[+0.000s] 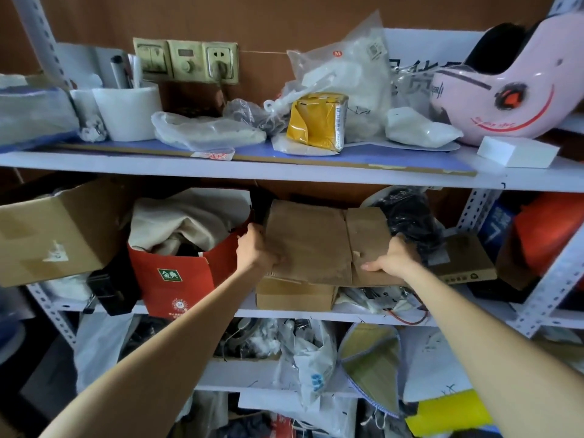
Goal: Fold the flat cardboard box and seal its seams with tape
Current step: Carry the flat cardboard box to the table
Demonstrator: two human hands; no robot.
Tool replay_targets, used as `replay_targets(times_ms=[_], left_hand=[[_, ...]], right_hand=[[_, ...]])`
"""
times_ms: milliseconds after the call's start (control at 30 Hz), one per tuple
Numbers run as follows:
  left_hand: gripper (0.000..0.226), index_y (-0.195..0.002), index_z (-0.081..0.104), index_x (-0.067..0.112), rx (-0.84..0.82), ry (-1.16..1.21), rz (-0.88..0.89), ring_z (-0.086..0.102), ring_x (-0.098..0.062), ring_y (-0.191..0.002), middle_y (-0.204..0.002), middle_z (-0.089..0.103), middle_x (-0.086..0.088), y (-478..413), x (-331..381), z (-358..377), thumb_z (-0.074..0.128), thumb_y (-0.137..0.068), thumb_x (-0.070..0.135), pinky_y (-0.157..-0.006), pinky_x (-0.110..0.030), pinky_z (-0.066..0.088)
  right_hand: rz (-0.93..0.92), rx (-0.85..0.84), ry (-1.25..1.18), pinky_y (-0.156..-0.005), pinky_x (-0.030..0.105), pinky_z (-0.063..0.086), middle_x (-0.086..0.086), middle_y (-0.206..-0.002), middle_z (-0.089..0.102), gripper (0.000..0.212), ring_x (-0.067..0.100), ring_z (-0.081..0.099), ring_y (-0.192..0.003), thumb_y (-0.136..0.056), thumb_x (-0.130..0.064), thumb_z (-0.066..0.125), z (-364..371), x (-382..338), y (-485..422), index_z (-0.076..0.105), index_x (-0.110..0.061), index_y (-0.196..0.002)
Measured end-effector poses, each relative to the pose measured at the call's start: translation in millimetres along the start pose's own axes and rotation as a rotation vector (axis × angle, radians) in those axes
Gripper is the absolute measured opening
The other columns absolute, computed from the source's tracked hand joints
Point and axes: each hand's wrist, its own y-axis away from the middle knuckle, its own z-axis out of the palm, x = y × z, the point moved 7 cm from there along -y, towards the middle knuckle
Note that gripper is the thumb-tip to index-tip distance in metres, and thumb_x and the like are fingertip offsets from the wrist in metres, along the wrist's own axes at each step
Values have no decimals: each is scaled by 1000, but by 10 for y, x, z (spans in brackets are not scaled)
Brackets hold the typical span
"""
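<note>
2 hands on flat box (316, 241) | left hand (257, 248) grips left edge, right hand (392, 260) pinches near-right edge | box lies on carton (294, 294), mid shelf (300, 315), red bag (177, 270) just left | step: pull out | tip: lift level, draw straight back, clear bag rim

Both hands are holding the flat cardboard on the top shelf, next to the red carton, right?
Not the top shelf: the head view shows the flat cardboard box on the lower shelf beneath it. The left hand and right hand do hold it, next to the red carton.
</note>
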Motion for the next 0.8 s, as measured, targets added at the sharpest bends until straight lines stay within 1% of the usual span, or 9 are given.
replay_targets(times_ms=[167,267,333,367,500,567,633,700,800], left_hand=[[82,-134,34,6,-106,-16,-3,48,-35,-119,-135,41,-16,91,371,421,81,-67,11,-93,-42,46],[76,-131,38,7,-223,-6,40,53,-31,-113,-129,49,-14,242,607,829,81,-68,11,-91,-37,46],[75,-129,43,7,-287,-22,82,53,-28,-109,-127,52,-14,382,763,1143,81,-65,10,-90,-34,47],[76,-129,44,7,-310,-25,90,51,-30,-113,-128,50,-15,465,841,1307,83,-63,10,-94,-36,47],[75,-130,47,9,-417,-38,166,44,-37,-117,-129,43,-19,822,1159,1872,82,-63,8,-99,-43,45],[70,-128,47,8,-471,-11,210,45,-38,-116,-129,43,-19,962,1280,2135,78,-65,3,-98,-44,46],[72,-130,43,7,-532,2,286,48,-39,-115,-130,44,-20,1109,1432,2413,75,-66,-1,-96,-45,47],[76,-133,39,9,-617,-28,410,46,-39,-116,-130,41,-20,1364,1650,2772,73,-66,-3,-97,-42,45],[73,-130,43,8,-754,10,545,42,-37,-119,-131,39,-18,1885,1928,3192,72,-65,-6,-93,-37,43]], right_hand=[[59,43,46,-112,43,29,21,-155,20,127,34,27,-140,-66,-18,87,-399,447,158,-6,-1,-150],[123,66,106,-112,41,27,20,-158,10,130,35,21,-143,-66,-21,87,-682,823,332,-10,-3,-150],[154,107,120,-111,37,28,17,-159,7,128,33,23,-142,-65,-20,88,-900,1093,485,-6,-2,-150],[170,122,108,-111,36,27,15,-159,8,126,32,24,-141,-65,-18,88,-1011,1245,572,-3,-2,-151],[294,232,9,-108,38,36,21,-149,26,113,36,35,-133,-63,-10,89,-1366,1865,897,15,-8,-149],[331,329,-79,-96,27,44,20,-144,36,108,34,41,-128,-62,-5,88,-1505,2134,1054,20,-6,-146],[379,436,-180,-78,18,50,18,-135,47,87,33,49,-120,-65,-2,85,-1642,2409,1270,35,-3,-136],[482,558,-220,-84,29,51,16,-129,53,74,33,53,-115,-68,-12,85,-1801,2750,1652,42,-4,-128],[644,689,-213,-91,38,46,17,-127,51,79,36,51,-116,-69,-21,83,-1925,3179,2372,36,-4,-129]])
